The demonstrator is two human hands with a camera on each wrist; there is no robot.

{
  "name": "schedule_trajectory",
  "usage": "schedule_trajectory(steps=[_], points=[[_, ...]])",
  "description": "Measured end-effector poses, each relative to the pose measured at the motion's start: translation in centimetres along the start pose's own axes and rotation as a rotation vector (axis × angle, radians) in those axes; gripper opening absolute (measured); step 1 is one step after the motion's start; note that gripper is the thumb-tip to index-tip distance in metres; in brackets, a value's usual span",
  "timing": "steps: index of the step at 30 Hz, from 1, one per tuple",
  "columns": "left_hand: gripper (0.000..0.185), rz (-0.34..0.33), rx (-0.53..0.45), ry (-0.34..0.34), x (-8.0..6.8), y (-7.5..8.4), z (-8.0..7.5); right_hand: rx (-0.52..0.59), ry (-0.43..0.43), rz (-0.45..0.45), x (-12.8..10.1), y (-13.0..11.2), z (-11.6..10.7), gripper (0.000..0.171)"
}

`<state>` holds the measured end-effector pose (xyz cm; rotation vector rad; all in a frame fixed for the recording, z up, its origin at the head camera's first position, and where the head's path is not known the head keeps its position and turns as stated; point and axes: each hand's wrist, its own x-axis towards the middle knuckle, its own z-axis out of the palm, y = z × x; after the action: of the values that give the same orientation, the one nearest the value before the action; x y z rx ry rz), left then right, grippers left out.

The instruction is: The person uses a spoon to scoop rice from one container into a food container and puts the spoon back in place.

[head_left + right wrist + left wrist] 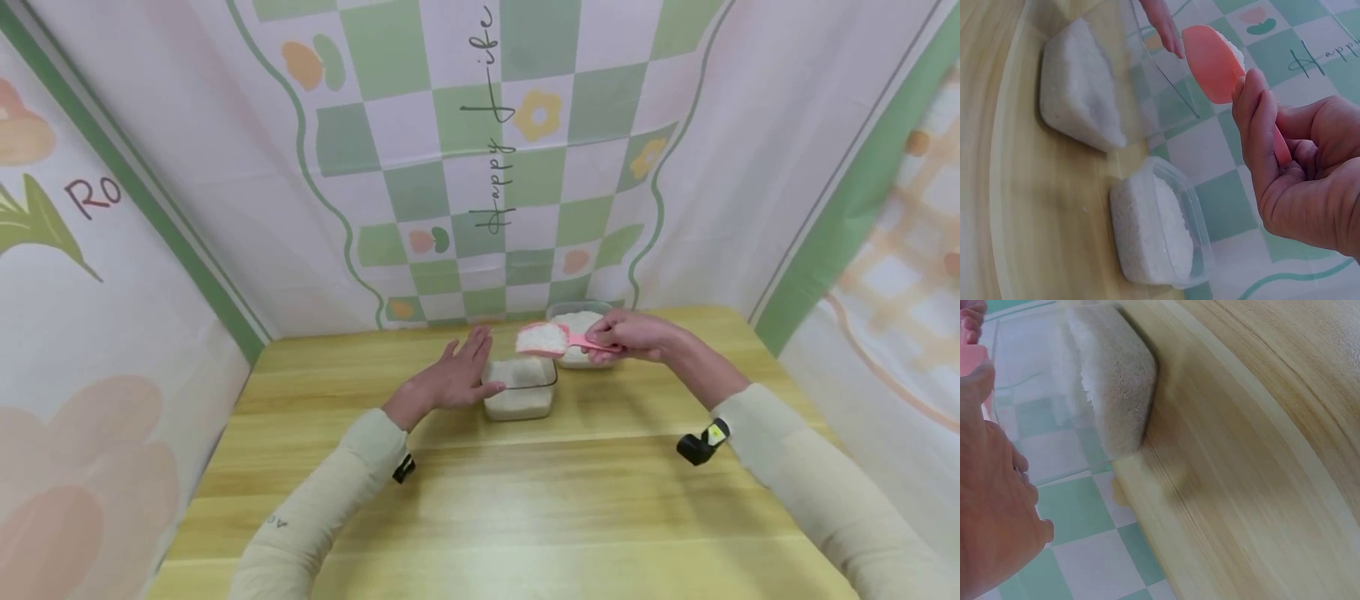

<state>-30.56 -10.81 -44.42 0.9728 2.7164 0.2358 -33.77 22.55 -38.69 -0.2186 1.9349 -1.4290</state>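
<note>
pink plastic scoop [551, 339] heaped with white rice, held level above the far right corner of the near clear square plastic container [521, 388]. right hand [633, 335] grips the scoop's handle, fingers curled round it and thumb on top (the right wrist view shows this plainly: scoop [1213, 61], hand [1300, 172]). the near container is partly filled with white rice, banked to one side [1079, 109], and stands on the pale wooden table [525, 500] near its far edge. left hand [453, 379] sits just left of that container, fingers straight and together, holding nothing; whether the fingertips touch the wall cannot be told. second clear plastic container with rounded corners [581, 325], also holding rice, stands further back and to the right, close beside the first, below the right hand. checked green and white cloth backdrop [495, 158] hangs behind the table. both arms in cream sleeves.
</note>
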Motion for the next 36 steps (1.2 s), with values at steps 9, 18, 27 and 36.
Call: schedule_trajectory(steps=[9,18,27,36], points=[[0.091,-0.002,0.003,0.006,-0.1,0.0,-0.1,0.011,0.051,-0.004,-1.2,0.3,-1.8,0.029],[0.09,0.017,0.016,0.026,-0.1,-0.2,0.1,0.007,0.073,-0.004,-2.3,0.7,-3.3,0.027],[0.09,0.016,0.033,0.033,0.0,-0.3,0.4,0.009,0.12,0.009,-2.8,1.4,-4.8,0.038],[0.091,0.004,0.027,0.011,0.2,-0.2,0.4,0.015,0.164,0.025,-2.5,2.3,-6.3,0.041]])
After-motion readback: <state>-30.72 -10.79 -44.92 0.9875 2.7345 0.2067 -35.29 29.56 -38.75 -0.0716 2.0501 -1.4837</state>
